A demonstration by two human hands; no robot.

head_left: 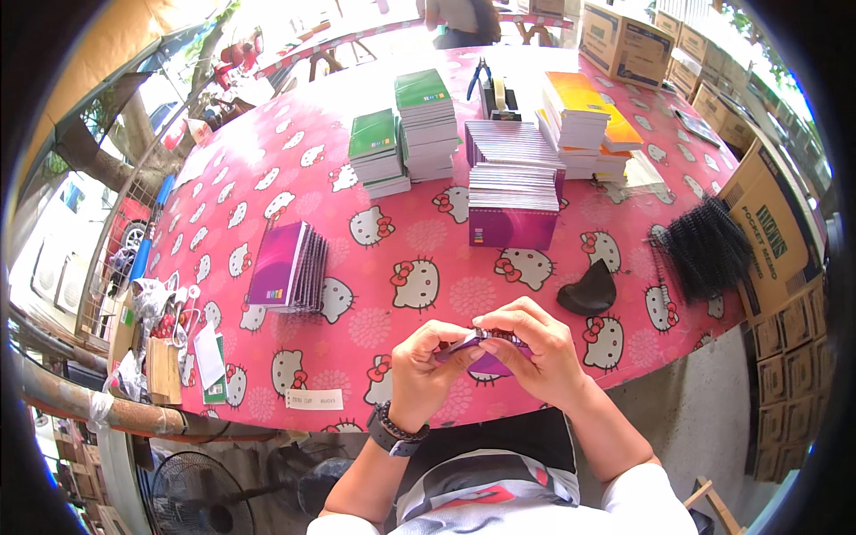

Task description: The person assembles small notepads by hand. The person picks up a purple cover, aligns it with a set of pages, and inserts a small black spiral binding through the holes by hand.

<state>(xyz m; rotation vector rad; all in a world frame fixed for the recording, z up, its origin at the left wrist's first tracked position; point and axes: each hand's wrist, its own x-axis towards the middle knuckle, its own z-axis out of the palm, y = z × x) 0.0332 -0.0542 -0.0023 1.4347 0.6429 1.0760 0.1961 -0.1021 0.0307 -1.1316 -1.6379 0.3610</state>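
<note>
Close to the table's front edge, a small purple notebook [486, 365] is held edge-up between my two hands. My left hand [424, 367] pinches its left side, and my right hand [532, 349] grips the right side, both thumbs on the near face. Dark binding shows faintly along the notebook's upper edge, partly hidden by fingers. Beyond stands a tall stack of purple notebooks [514, 228] with pale page edges. More purple notebooks [278, 264], with dark spirals along one side, stand in a row at the left. A bundle of black spiral coils [711, 247] lies at the right.
Farther back are green notebook stacks [372, 135], yellow-orange notebook stacks [578, 93], a tape dispenser [501, 105] and pliers [478, 78]. A black curved object [588, 288] lies right of my hands. Cardboard boxes [772, 223] line the right edge; a paper slip [314, 399] lies front left.
</note>
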